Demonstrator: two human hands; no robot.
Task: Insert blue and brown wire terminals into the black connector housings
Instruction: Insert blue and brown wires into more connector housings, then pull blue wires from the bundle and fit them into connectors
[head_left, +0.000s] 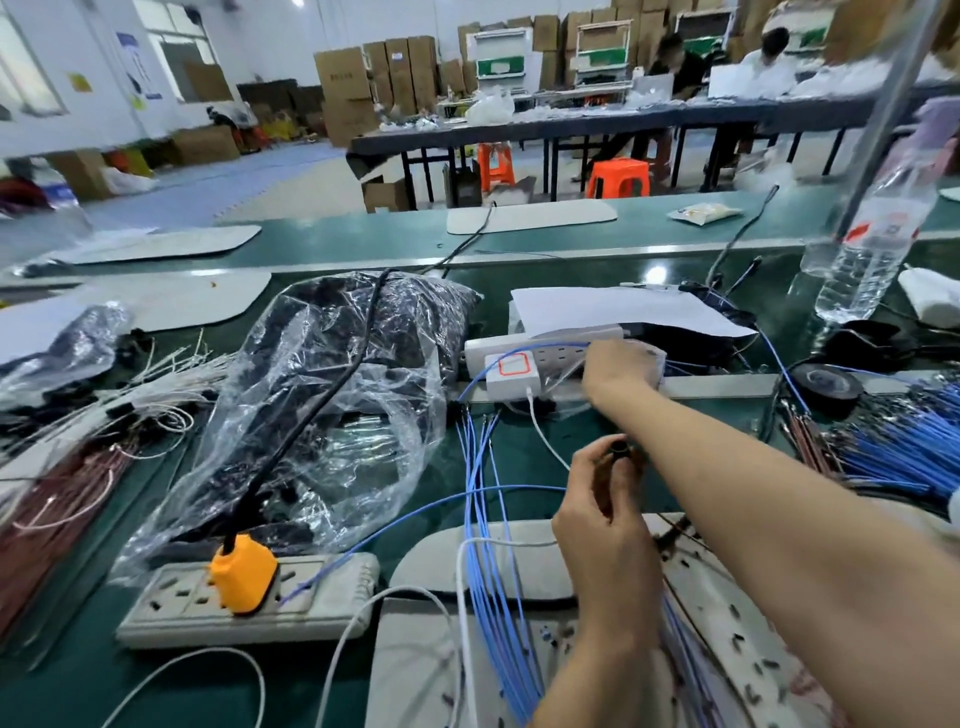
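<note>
Many blue wires (491, 597) lengthwise, near-to-far

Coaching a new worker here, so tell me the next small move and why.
Probably bring the right hand back to the left hand with the blue wire that arcs to it. The left hand pinches a black connector housing with nothing entering it, while the right hand reaches into the clear bag by the white power strip; its grip is hidden.

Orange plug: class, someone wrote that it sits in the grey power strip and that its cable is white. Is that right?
Not quite. The head view shows the orange plug sitting in the grey power strip, but its cable is black, not white.
</note>
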